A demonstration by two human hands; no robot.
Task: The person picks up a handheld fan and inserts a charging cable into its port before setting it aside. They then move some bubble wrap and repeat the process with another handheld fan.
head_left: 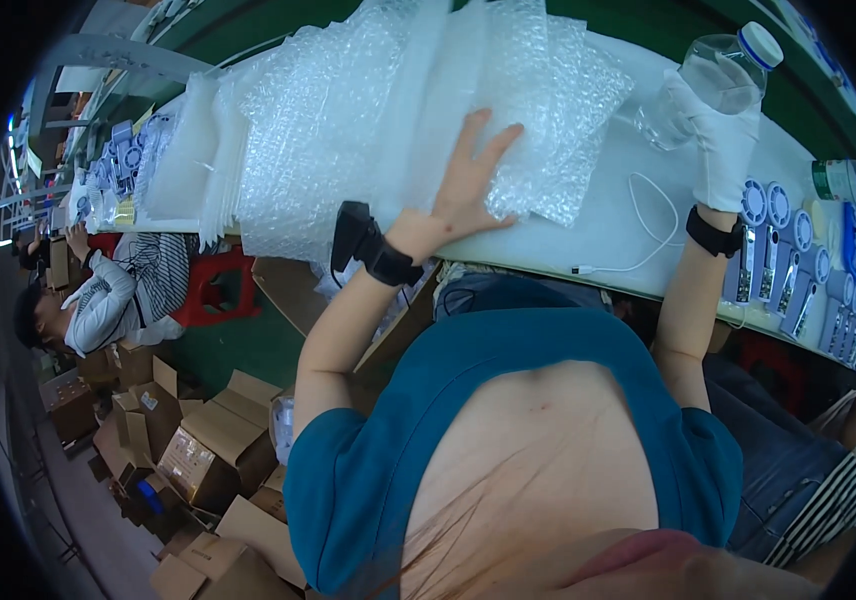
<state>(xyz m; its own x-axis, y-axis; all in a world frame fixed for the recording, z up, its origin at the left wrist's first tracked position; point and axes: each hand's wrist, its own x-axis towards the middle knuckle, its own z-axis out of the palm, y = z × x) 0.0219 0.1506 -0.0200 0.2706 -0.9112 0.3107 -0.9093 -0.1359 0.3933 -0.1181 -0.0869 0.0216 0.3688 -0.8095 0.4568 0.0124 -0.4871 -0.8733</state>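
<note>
Stacked sheets of bubble wrap (323,125) cover much of the white table. My bare left hand (465,190) lies over the right part of the stack, its fingers spread and touching the sheets. In a white glove, my right hand (726,150) is closed round a clear plastic bottle (723,72) with a white cap, tilted above the table. Part of the bottle is hidden by the glove. Below it a white cable (675,225) lies curled near the table's front edge. Black bands are strapped round both my wrists.
Small grey-and-white handheld fans (778,235) lie in rows at the right, beside another bottle (843,181). At the left sits a co-worker (118,290) by a red stool (210,290). Cardboard boxes (223,435) crowd the floor. Another person's jeans (763,455) show at the right.
</note>
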